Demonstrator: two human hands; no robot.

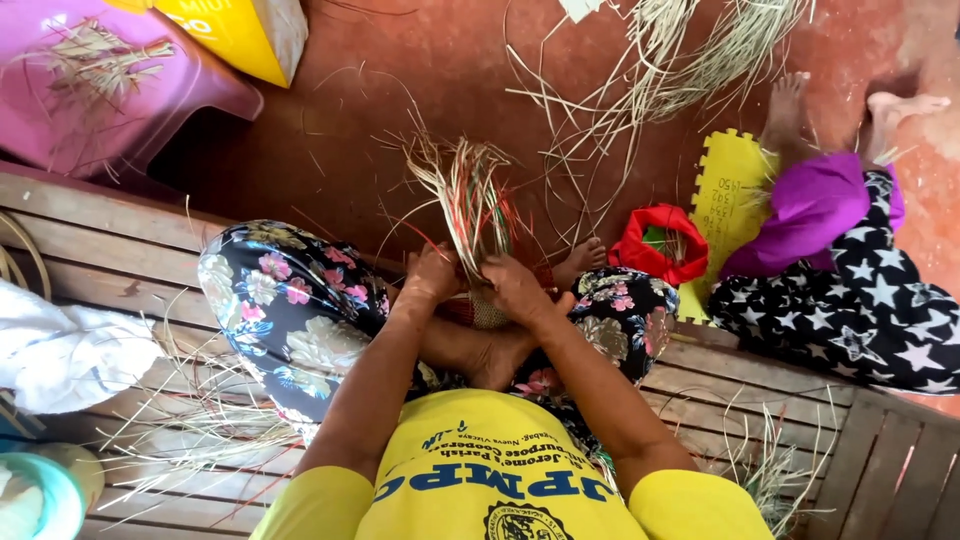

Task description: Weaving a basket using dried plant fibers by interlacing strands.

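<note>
A reddish-brown earthen floor (330,140) fills the upper part of the view, and a slatted wooden bench (120,250) runs across the lower part, with the person seated on it in floral trousers. Just above the centre, the left hand (432,275) and the right hand (515,288) meet side by side, both closed around the base of a bundle of straw-coloured, red and green weaving strips (468,195), whose loose ends fan out toward 12 o'clock. Under the hands sits a small, partly woven piece (488,312), mostly hidden by the fingers. At 10 o'clock stands a pink plastic stool (150,90) with dry strips on it, and a yellow box (240,35) lies beside it. Toward 1 o'clock, long pale loose strips (660,70) spread over the floor. At 3 o'clock sits a red woven basket (660,250), next to a yellow foam mat piece (728,190) and another seated person in star-patterned trousers (850,310). A white cloth (70,350) rests on the bench at 9 o'clock.
</note>
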